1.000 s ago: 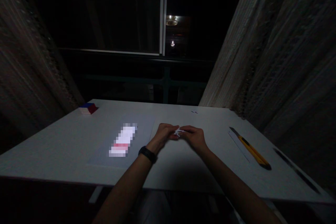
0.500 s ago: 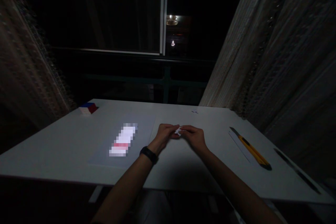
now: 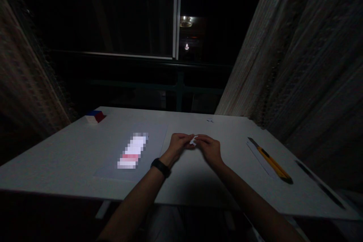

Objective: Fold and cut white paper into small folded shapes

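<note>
My left hand point(image 3: 178, 144) and my right hand point(image 3: 209, 147) meet over the middle of a white table point(image 3: 70, 151), fingers curled together. Between their fingertips they pinch a small white piece of paper point(image 3: 193, 140), mostly hidden by the fingers. A dark watch band sits on my left wrist. A sheet of paper point(image 3: 133, 151) lies flat just left of my hands.
A yellow utility knife point(image 3: 272, 162) and a ruler point(image 3: 259, 157) lie at the right, with a dark pen point(image 3: 320, 184) near the right edge. A red, white and blue block point(image 3: 95, 116) rests at the far left corner. A tiny paper scrap point(image 3: 210, 120) lies beyond my hands. Curtains hang on both sides.
My hands have stayed in place. The small paper between the fingers has shifted slightly and shows less than before.
</note>
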A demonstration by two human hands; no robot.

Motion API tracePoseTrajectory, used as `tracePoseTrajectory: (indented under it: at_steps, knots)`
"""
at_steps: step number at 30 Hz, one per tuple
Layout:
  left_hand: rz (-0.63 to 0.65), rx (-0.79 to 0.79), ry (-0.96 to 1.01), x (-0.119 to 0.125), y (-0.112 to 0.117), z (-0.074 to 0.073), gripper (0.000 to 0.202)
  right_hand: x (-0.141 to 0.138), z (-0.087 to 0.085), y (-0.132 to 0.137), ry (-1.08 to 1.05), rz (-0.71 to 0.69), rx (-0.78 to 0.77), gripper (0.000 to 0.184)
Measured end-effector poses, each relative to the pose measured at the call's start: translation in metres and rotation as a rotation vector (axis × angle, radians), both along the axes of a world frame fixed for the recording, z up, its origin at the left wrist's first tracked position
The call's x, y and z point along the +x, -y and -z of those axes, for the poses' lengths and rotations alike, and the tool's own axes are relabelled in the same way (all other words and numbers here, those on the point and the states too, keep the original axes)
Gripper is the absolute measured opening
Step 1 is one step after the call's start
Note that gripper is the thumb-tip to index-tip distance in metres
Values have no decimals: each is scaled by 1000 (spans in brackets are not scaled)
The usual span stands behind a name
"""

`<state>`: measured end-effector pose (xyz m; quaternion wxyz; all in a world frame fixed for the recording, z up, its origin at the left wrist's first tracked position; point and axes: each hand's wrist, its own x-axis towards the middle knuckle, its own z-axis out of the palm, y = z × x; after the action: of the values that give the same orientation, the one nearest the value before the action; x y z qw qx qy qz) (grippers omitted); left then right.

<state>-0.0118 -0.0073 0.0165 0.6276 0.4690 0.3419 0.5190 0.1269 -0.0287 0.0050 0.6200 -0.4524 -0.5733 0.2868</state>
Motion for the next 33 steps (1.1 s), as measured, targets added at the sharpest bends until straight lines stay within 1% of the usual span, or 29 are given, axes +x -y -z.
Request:
tracePoseTrajectory:
  at_steps: [5,8,11,13,15,18,23,27,33]
  knots:
    - [30,65,-53,-3,-1,-4,32,0,-3,2,-17,28,67,7]
    - [34,187,-84,-8,0,-11,28,3,-7,0,-52,66,49,7]
    - [74,336,-159,-9,1,-14,39,7,-10,-2,-92,82,7,7]
    - [35,413,-252,-8,2,-13,36,9,-10,-3,-111,79,-13,7]
    - [-11,455,-330,-5,2,-10,29,9,-10,-4,-126,61,-20,9]
    - [-43,466,-381,-4,2,-8,25,8,-8,-4,-127,25,-21,12]
    - [-90,428,-406,-6,5,-14,25,8,-8,-3,-126,-3,-79,17]
    - [-80,425,-407,-7,6,-15,27,11,-8,-4,-123,-12,-127,19]
    - [-110,454,-411,-6,7,-15,23,10,-12,-1,-132,-9,-119,21]
